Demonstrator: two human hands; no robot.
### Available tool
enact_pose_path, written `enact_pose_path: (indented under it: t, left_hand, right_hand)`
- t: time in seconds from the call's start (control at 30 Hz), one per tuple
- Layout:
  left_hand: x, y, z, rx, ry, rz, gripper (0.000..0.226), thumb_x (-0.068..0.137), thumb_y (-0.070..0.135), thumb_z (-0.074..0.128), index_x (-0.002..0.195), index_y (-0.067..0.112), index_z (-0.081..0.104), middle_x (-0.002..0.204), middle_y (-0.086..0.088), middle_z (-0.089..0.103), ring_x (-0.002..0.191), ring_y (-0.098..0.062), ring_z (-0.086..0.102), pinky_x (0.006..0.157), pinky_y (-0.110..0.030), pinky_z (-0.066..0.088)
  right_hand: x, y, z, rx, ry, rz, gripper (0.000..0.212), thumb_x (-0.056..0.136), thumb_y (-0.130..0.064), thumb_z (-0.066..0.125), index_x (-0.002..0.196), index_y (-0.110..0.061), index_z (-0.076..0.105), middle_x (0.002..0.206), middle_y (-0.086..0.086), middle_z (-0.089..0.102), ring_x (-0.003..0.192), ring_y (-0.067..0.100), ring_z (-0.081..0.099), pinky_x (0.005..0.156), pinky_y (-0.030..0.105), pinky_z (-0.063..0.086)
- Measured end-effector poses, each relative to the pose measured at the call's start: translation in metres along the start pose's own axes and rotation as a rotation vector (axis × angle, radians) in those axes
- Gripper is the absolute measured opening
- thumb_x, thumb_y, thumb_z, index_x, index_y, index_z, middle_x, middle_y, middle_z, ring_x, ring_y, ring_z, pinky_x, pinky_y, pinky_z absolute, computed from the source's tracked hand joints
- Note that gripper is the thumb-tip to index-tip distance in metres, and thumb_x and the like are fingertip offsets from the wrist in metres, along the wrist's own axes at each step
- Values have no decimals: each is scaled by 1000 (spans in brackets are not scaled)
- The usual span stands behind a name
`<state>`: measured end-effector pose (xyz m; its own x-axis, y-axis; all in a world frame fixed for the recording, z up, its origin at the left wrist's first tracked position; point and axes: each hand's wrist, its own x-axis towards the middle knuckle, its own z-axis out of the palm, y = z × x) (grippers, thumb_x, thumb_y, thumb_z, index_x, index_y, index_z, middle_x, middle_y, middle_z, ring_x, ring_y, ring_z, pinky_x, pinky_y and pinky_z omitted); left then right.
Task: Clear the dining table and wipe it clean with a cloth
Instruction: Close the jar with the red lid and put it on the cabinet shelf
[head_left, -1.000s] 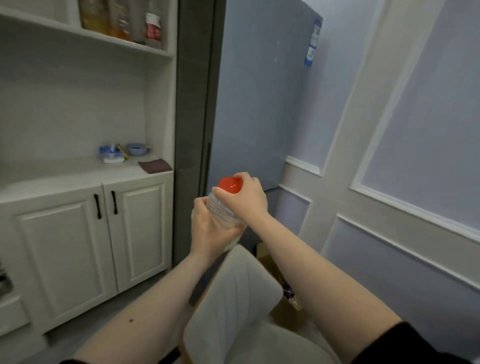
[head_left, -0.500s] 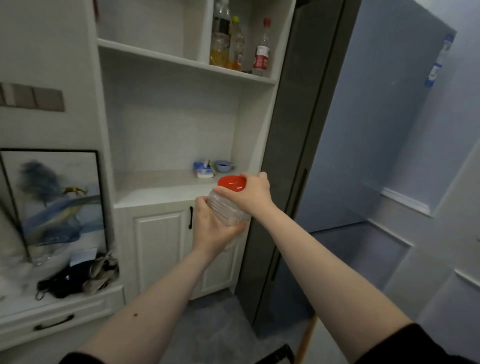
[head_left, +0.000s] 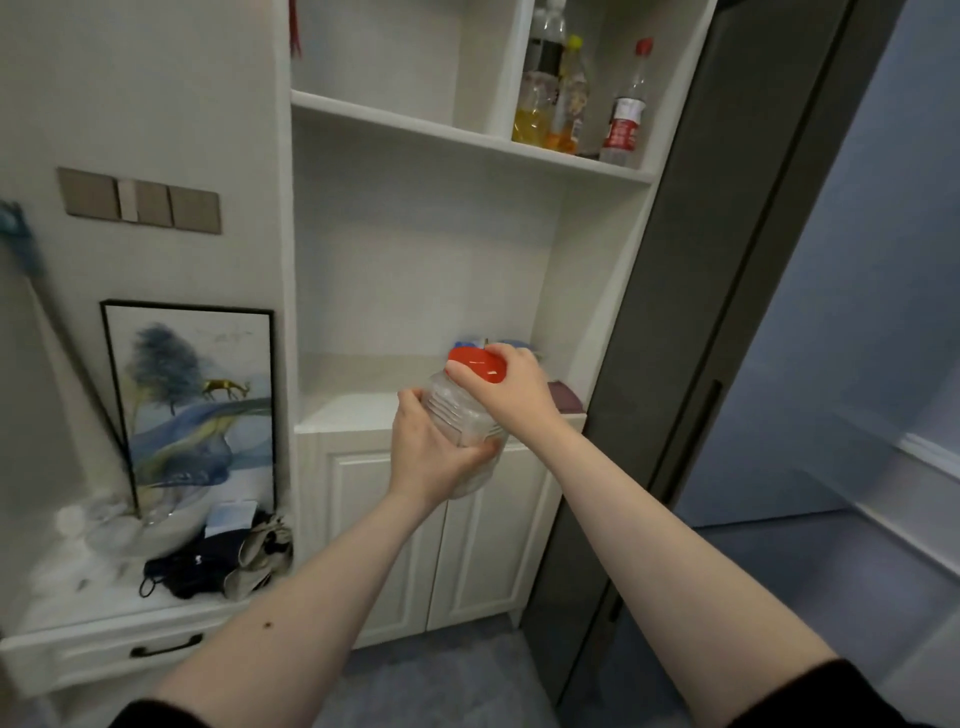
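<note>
I hold a clear plastic jar (head_left: 460, 415) with a red lid (head_left: 475, 365) in front of a white cabinet's open shelf (head_left: 358, 410). My left hand (head_left: 426, 452) cups the jar's body from below and the left. My right hand (head_left: 511, 387) grips the red lid from above. The jar is tilted and held in the air just in front of the shelf's edge. A dark reddish cloth (head_left: 565, 401) lies on the shelf at the right, partly hidden by my right hand. The dining table is out of view.
Three bottles (head_left: 569, 98) stand on the upper shelf. A grey refrigerator (head_left: 691, 312) stands right of the cabinet. At the left a low sideboard (head_left: 93, 623) bears a framed picture (head_left: 195, 395), a glass bowl and dark clothing (head_left: 208, 564).
My view has swung left from the wall and chair to face the cabinet, which is now closer. Both hands kept their hold on the jar throughout.
</note>
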<state>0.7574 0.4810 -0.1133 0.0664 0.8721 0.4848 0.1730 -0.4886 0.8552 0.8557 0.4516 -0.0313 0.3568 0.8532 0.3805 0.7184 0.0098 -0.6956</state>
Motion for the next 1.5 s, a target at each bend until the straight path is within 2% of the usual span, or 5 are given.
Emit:
enact_pose_path:
  t: [0.43, 0.67, 0.87, 1.23, 1.5]
  left_hand:
    - [79, -14, 49, 80, 11, -16, 84, 37, 45, 83, 100, 16, 36, 100, -2, 57, 92, -18, 60, 78, -32, 53]
    - [105, -14, 59, 42, 76, -28, 88, 35, 56, 84, 98, 20, 35, 101, -1, 56, 96, -19, 59, 80, -41, 53]
    - [143, -13, 44, 73, 48, 15, 84, 39, 43, 86, 100, 15, 34, 101, -3, 58, 92, -19, 60, 78, -33, 52]
    - [229, 3, 26, -37, 82, 97, 80, 44, 37, 91, 99, 12, 39, 96, -3, 60, 87, -16, 62, 73, -35, 52]
    - [306, 48, -5, -35, 105, 221, 80, 48, 36, 90, 104, 12, 39, 104, -3, 56, 97, -16, 57, 85, -28, 47]
  right_hand:
    - [97, 35, -24, 205, -405, 98, 89, 78, -49, 70, 147, -15, 27, 150, 2, 33, 133, 16, 38, 114, 36, 30]
    - [113, 19, 10, 36, 64, 51, 80, 70, -62, 69, 129, -11, 49, 126, 7, 54, 117, 23, 52, 100, 37, 43]
    - [147, 10, -6, 175, -282, -22, 77, 79, -50, 69, 142, -17, 39, 142, 1, 43, 125, 16, 45, 102, 27, 36]
    - [216, -57, 33, -51, 252, -55, 66, 66, -68, 61, 108, -17, 62, 107, 6, 63, 100, 25, 60, 88, 37, 50]
    - [263, -87, -14, 425, 0, -104, 80, 85, -60, 54, 147, -19, 26, 151, 3, 34, 136, 20, 36, 112, 37, 29]
